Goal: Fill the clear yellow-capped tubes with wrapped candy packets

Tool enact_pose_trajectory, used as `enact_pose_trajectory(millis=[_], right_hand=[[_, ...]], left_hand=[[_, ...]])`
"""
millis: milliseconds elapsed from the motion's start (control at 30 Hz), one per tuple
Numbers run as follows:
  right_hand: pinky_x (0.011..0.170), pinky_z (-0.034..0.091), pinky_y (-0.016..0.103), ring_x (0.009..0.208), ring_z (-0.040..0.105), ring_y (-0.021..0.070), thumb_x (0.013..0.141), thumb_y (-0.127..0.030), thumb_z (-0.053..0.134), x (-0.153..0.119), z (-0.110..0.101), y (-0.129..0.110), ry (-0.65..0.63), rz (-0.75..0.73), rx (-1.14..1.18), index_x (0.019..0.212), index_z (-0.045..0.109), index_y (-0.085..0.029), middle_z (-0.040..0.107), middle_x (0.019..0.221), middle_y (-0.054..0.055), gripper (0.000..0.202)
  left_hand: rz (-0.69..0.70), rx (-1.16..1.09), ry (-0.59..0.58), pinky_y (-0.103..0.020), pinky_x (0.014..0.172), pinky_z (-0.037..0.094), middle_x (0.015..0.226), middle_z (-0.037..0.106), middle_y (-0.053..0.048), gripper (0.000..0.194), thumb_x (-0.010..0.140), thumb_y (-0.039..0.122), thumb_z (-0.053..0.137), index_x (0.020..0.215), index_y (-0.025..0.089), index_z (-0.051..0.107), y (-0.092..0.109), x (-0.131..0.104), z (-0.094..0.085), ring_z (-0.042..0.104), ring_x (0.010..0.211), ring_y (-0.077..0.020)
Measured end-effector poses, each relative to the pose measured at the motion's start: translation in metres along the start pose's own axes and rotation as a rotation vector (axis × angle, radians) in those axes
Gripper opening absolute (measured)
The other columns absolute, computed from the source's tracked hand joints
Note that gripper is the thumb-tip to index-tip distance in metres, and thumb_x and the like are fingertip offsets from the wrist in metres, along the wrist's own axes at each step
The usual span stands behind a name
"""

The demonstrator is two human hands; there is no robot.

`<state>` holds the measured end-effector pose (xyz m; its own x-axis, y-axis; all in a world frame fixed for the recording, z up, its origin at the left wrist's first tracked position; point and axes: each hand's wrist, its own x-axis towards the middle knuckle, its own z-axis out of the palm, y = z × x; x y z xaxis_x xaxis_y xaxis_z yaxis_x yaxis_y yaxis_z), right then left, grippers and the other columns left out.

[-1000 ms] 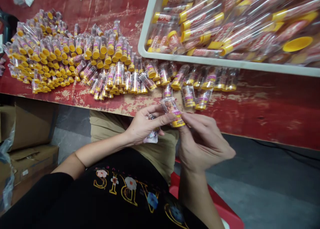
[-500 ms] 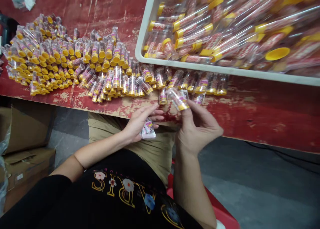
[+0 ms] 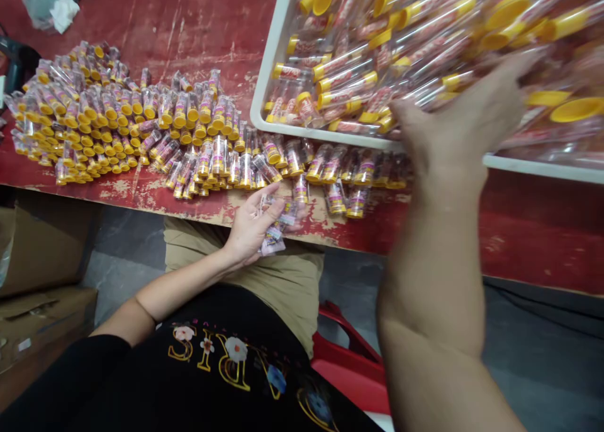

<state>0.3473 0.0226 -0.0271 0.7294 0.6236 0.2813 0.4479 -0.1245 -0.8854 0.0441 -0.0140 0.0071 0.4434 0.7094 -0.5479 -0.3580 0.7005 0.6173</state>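
Observation:
My left hand (image 3: 252,227) is closed around small printed packets (image 3: 274,234) at the table's front edge, above my lap. My right hand (image 3: 465,114) reaches over the near wall of a white tray (image 3: 330,134) heaped with clear tubes with yellow caps (image 3: 346,77). Its fingers look spread among the tubes but are blurred, and no tube can be made out in its grasp. Small capped tubes with purple labels (image 3: 335,196) lie just beyond my left hand, along the tray's near side.
A large pile of capped tubes (image 3: 94,117) covers the left of the red table (image 3: 212,17). At the back left are a plastic bag (image 3: 40,1) and a dark object (image 3: 19,58). Cardboard boxes (image 3: 47,243) stand on the floor at left; a red stool (image 3: 349,363) is beneath me.
My right hand has moved from beside my left hand, where it held a clear tube, to the tray at upper right. My left fingers have closed more around the packets.

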Motion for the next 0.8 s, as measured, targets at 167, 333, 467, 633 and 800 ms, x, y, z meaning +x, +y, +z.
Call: enact_pose_trajectory(millis=[167,333,467,633,800], right_hand=[[0.103,0.054,0.035,0.108,0.072,0.0162,0.097,-0.014,0.062,-0.052,-0.006,-0.047,-0.030,-0.106,0.189,0.110,0.068,-0.022,0.073,0.114,0.005,0.016],[0.076,0.062,0.032,0.081,0.071,0.0158,0.079,-0.031,0.088,-0.158,0.007,-0.085,-0.452,0.100,0.447,0.099,0.074,-0.023,0.075,0.094,0.002,0.026],[0.075,0.063,0.029,0.082,0.072,0.0147,0.077,-0.037,0.089,-0.188,0.032,-0.081,-0.390,0.195,0.502,0.109,0.072,-0.024,0.076,0.093,0.001,0.039],[0.060,0.058,0.026,0.063,0.063,0.0115,0.086,-0.043,0.082,-0.198,0.047,-0.072,-0.346,0.238,0.587,0.107,0.072,-0.024,0.070,0.082,-0.002,0.029],[0.064,0.060,0.027,0.070,0.065,0.0123,0.094,-0.046,0.074,-0.203,0.032,-0.074,-0.390,0.276,0.598,0.123,0.071,-0.028,0.071,0.093,0.000,0.034]], left_hand=[[0.086,-0.027,0.108,-0.021,0.059,0.055,0.071,0.070,0.002,0.030,0.076,0.032,0.094,0.088,0.016,0.072,0.004,0.004,-0.001,0.070,0.064,-0.0116],[0.101,0.042,0.158,-0.017,0.053,0.045,0.078,0.070,0.003,0.030,0.072,0.033,0.096,0.084,0.015,0.075,0.005,0.003,-0.002,0.055,0.056,-0.0038],[0.136,0.053,0.156,-0.017,0.051,0.041,0.074,0.068,0.003,0.033,0.070,0.035,0.096,0.084,0.015,0.074,0.001,0.001,-0.004,0.053,0.055,-0.0034],[0.265,0.095,0.208,-0.016,0.048,0.040,0.062,0.062,0.006,0.045,0.069,0.049,0.096,0.072,0.017,0.066,-0.007,0.003,-0.009,0.053,0.050,-0.0039],[0.228,0.139,0.248,-0.017,0.043,0.036,0.056,0.057,0.006,0.055,0.069,0.064,0.092,0.068,0.019,0.059,-0.005,0.003,-0.008,0.051,0.045,-0.0049]])
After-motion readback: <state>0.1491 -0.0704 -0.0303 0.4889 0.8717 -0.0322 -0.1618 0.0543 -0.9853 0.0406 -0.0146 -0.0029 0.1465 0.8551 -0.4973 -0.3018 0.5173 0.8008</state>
